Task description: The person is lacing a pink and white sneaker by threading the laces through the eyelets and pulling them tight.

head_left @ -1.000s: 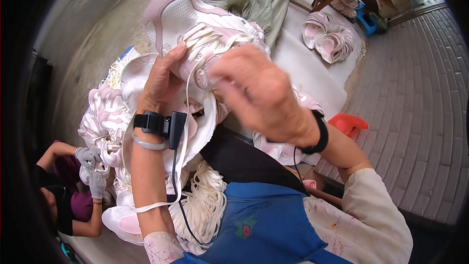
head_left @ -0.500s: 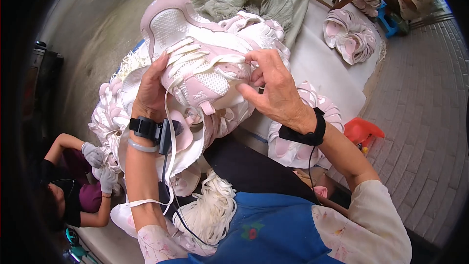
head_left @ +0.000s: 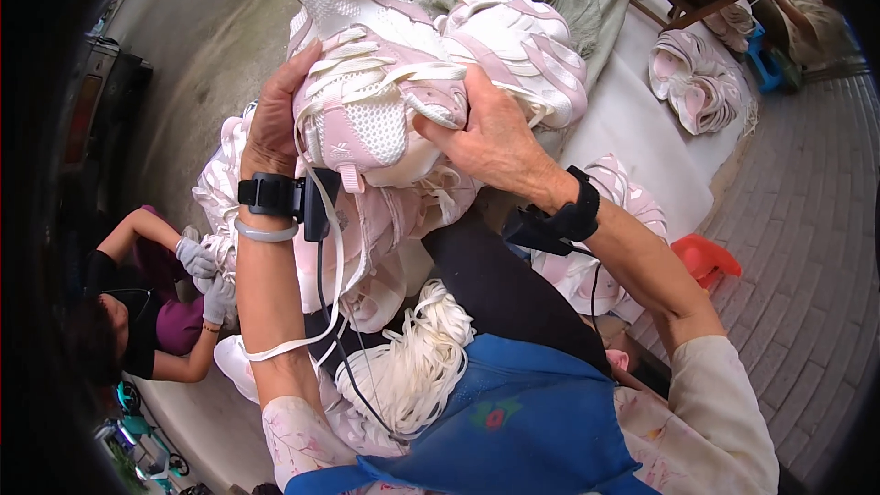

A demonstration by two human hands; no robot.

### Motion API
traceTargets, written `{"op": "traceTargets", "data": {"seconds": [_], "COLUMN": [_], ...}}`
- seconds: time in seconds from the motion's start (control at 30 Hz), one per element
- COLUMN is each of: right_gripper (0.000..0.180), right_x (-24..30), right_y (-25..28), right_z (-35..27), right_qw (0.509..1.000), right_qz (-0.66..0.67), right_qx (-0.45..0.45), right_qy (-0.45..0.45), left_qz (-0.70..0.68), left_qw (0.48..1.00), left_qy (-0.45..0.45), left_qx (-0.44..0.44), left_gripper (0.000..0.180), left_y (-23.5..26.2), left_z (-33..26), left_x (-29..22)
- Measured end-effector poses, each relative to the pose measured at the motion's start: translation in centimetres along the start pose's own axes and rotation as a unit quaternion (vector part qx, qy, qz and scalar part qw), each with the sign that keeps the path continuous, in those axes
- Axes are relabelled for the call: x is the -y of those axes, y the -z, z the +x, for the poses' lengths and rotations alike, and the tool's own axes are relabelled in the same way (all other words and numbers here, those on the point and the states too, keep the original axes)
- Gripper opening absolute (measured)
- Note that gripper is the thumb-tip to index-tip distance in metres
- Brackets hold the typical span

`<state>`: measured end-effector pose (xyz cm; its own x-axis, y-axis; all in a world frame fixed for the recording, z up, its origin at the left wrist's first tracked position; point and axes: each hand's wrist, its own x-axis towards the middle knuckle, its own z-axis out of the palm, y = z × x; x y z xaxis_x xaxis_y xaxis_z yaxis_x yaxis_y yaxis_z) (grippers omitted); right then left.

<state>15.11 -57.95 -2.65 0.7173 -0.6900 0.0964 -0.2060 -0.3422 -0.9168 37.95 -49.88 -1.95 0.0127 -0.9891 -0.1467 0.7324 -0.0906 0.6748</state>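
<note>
I hold a pink and white sneaker (head_left: 367, 82) up in front of me with both hands. My left hand (head_left: 273, 115) grips its left side, fingers curled along the laces. My right hand (head_left: 490, 133) clasps the tongue end from the right. A white lace (head_left: 325, 247) hangs from the sneaker down over my left forearm. A second pink and white shoe upper (head_left: 527, 41) lies just behind the held one. Both wrists carry black bands with cables.
A heap of pink and white shoe uppers (head_left: 385, 238) and a bundle of white laces (head_left: 422, 357) rest on my lap. Another person in white gloves (head_left: 206, 275) sits at lower left. More uppers (head_left: 692, 82) lie on a white sheet; a red object (head_left: 701, 257) sits at right.
The sneaker has risen and turned toward me, filling more of the view. My right hand shifted from over the laces to the tongue end; my left hand stayed on its side.
</note>
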Motion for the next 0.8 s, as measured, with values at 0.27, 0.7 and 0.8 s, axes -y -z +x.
{"op": "traceTargets", "data": {"seconds": [0.27,0.7,0.8], "right_gripper": [0.053,0.050,0.046], "right_x": [-2.9,-1.3,-5.5], "right_y": [-1.2,5.4,5.3], "right_z": [-4.5,-9.1,-8.6], "right_qw": [0.999,0.996,0.988], "right_qz": [0.013,-0.046,-0.006], "right_qx": [0.046,0.073,0.112], "right_qy": [0.021,-0.015,-0.104], "left_qz": [0.070,0.068,0.109], "left_qw": [0.991,0.984,0.975], "left_qy": [0.052,0.102,0.128], "left_qx": [-0.099,-0.127,-0.147], "left_gripper": [0.043,0.044,0.050], "left_y": [1.4,-5.5,-5.7], "left_z": [-3.6,-2.9,-0.8], "left_x": [4.4,9.2,10.6]}}
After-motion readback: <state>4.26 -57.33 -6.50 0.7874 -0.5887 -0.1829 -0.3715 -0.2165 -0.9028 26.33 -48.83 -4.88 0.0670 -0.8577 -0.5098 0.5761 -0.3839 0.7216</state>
